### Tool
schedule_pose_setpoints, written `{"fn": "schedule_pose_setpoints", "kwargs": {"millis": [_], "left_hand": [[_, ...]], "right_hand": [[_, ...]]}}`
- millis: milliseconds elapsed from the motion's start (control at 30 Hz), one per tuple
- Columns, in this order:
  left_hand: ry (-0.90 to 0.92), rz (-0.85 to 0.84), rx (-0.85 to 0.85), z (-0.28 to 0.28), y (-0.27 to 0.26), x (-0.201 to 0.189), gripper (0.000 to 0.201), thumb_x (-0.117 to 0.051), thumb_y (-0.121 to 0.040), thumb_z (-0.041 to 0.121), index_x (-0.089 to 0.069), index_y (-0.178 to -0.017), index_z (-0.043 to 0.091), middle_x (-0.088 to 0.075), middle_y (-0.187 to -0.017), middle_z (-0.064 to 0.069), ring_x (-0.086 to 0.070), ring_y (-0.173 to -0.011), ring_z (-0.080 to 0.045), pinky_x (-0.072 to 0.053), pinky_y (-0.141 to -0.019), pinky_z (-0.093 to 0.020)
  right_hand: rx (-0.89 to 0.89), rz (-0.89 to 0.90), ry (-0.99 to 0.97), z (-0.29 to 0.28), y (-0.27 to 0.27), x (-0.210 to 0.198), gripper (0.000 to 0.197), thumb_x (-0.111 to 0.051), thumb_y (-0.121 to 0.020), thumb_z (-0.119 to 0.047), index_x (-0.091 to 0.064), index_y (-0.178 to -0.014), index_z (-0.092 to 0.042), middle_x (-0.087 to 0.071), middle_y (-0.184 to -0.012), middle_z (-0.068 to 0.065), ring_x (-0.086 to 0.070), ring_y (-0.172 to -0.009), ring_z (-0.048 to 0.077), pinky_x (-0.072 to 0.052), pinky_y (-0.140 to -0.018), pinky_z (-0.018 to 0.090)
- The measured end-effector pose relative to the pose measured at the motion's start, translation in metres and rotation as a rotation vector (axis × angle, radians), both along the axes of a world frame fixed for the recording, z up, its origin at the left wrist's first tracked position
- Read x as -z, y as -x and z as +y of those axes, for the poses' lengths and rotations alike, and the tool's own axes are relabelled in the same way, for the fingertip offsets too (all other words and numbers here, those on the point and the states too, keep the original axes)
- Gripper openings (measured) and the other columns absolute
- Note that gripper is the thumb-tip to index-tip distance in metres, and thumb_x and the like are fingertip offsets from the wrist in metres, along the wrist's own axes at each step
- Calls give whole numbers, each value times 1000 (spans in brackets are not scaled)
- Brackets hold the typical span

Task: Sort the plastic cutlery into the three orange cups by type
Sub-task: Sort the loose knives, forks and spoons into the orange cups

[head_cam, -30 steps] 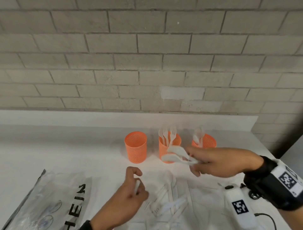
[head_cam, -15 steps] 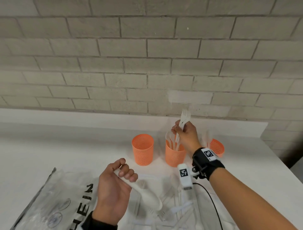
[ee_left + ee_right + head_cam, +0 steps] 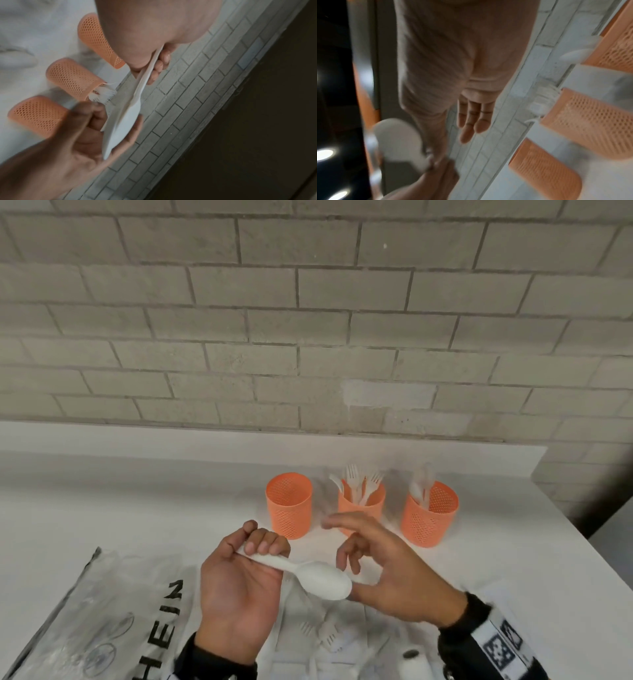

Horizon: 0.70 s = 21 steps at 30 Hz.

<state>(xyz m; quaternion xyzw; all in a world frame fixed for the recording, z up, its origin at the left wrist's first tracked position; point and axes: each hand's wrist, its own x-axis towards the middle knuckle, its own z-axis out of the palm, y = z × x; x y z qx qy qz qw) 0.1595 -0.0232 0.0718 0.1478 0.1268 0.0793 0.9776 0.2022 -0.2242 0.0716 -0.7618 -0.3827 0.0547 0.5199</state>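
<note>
We see our right hand (image 3: 471, 83) from the wrist, fingers (image 3: 474, 119) straight and spread, its thumb beside a blurred white spoon (image 3: 399, 143). At right, three orange cups (image 3: 590, 121) stand in a row, white cutlery (image 3: 542, 102) poking from two.

A white plastic spoon (image 3: 310, 573) is held above the counter's near edge, handle pointing left, bowl to the right, lying roughly level. Three orange mesh cups stand upright in a row towards the counter's back edge, near its right end. The left cup (image 3: 289, 505) shows nothing inside. The middle cup (image 3: 363, 505) holds white forks (image 3: 356, 482), tines up. The right cup (image 3: 430, 517) holds white spoons (image 3: 423, 487). More white cutlery (image 3: 325, 635) lies loose at the near edge.
</note>
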Motion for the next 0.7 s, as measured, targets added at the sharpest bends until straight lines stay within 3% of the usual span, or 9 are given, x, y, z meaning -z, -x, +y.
{"fn": "schedule_pose_setpoints", "kwargs": {"millis": [67, 133, 200, 267, 333, 433, 533, 600, 700], "left_hand": [[-8, 23, 31, -7, -2, 2, 13, -56, -72, 4, -48, -77, 13, -34, -60, 1, -37, -52, -15, -43, -52, -25], [-44, 42, 74, -15, -2, 2, 7, -49, -81, 9, -47, -76, 14, -37, -63, 1, -40, -56, -14, -45, -59, -25], [-172, 92, 155, -25, -2, 4, 8, -50, -87, 12, -52, -79, 12, -49, -67, -2, -51, -64, -16, -52, -71, -27], [-386, 129, 193, -23, 3, 8, 14, -52, -94, 19, -60, -88, 9, -65, -81, -9, -62, -80, -23, -52, -86, -36], [-628, 156, 222, -14, 13, 13, 24, -59, -89, 26, -66, -101, 7, -74, -98, -11, -67, -93, -30, -52, -91, -42], [-996, 160, 258, 7, 25, 21, 37, -74, -76, 28, -69, -105, 7, -77, -101, -10, -70, -88, -26, -53, -84, -41], [-1324, 123, 361, 25, 33, 29, 35, -71, -65, 42, -71, -93, 21, -76, -92, -5, -68, -74, -16, -51, -80, -41], [-1518, 96, 438, 35, 38, 40, 17, -73, -75, 41, -67, -91, 36, -73, -93, 4, -65, -73, -9, -51, -79, -31], [-1774, 49, 525, 49, 49, 57, 28, -73, -84, 35, -56, -101, 49, -64, -106, 24, -64, -82, -3, -50, -77, -16]], "right_hand": [[-44, 50, -67, 5, 24, 0, 61, -85, -75, -14, -59, -128, -32, -57, -127, -11, -63, -101, 16, -52, -89, 31], [44, 16, -207, 9, 34, 1, 33, -79, -81, -16, -70, -112, -24, -66, -120, -5, -64, -104, 12, -52, -84, 23], [201, -16, -321, 2, 37, -2, 13, -72, -87, -22, -73, -100, -19, -72, -109, -1, -68, -88, 13, -52, -73, 21], [273, -3, -403, -5, 30, -14, 13, -66, -92, -24, -70, -103, -18, -72, -95, 9, -67, -73, 25, -54, -68, 29], [377, -48, -398, -24, 21, -28, 10, -59, -96, -17, -66, -104, -16, -69, -90, 14, -62, -69, 26, -52, -66, 30], [621, -161, -260, -65, -12, -53, 7, -56, -98, -13, -62, -100, -12, -66, -89, 12, -55, -64, 21, -47, -61, 29], [851, -260, -7, -103, -56, -65, 5, -58, -96, -13, -60, -93, -17, -63, -76, 4, -49, -54, 4, -38, -53, 14], [914, -245, 202, -117, -83, -64, 4, -58, -93, -14, -60, -92, -16, -60, -65, 4, -51, -50, 7, -38, -49, 16], [882, -160, 436, -121, -112, -45, 6, -55, -93, -14, -60, -95, -12, -59, -64, 3, -55, -58, 21, -36, -49, 21]]}}
